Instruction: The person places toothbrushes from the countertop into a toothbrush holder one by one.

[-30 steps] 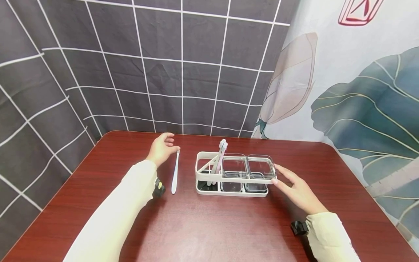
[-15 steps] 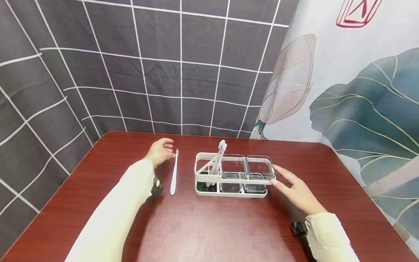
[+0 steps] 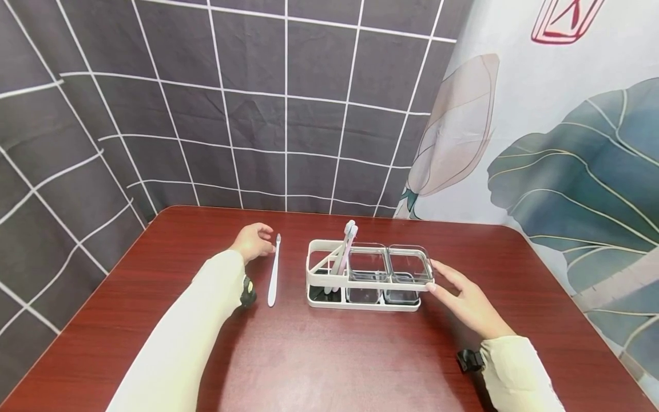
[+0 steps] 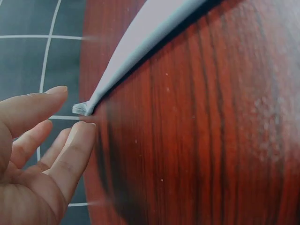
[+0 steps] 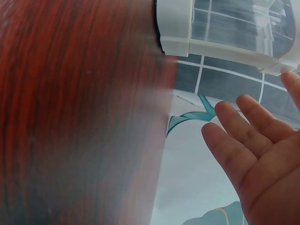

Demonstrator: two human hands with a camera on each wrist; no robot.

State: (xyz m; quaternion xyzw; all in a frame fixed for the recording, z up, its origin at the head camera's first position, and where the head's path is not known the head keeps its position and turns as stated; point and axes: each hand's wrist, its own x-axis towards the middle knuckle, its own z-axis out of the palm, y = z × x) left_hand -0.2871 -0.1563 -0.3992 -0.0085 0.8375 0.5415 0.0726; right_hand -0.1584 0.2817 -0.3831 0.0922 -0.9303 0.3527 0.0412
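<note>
A white toothbrush [image 3: 273, 274] lies on the table, bristles at its far end. Just left of its head is my left hand [image 3: 250, 242], fingers loosely bent and holding nothing. In the left wrist view a small gap separates the fingertips from the brush head [image 4: 82, 108]. Right of the brush stands a white rack [image 3: 378, 284] with two clear cups [image 3: 368, 260]. Toothbrushes [image 3: 344, 252] lean upright in its left compartment. My right hand [image 3: 471, 303] touches the rack's right end with thumb and index finger; its other fingers stretch out free in the right wrist view.
The reddish-brown wooden table [image 3: 319, 360] reaches back to a dark checked curtain [image 3: 257, 126]. At the back right hangs a white curtain with a leaf print [image 3: 582, 154]. The rack stands right of the table's middle.
My left hand has moved slightly left and nearer, from the toothbrush's head, where the thumb overlapped it, to beside it. The right hand and the rack look unchanged.
</note>
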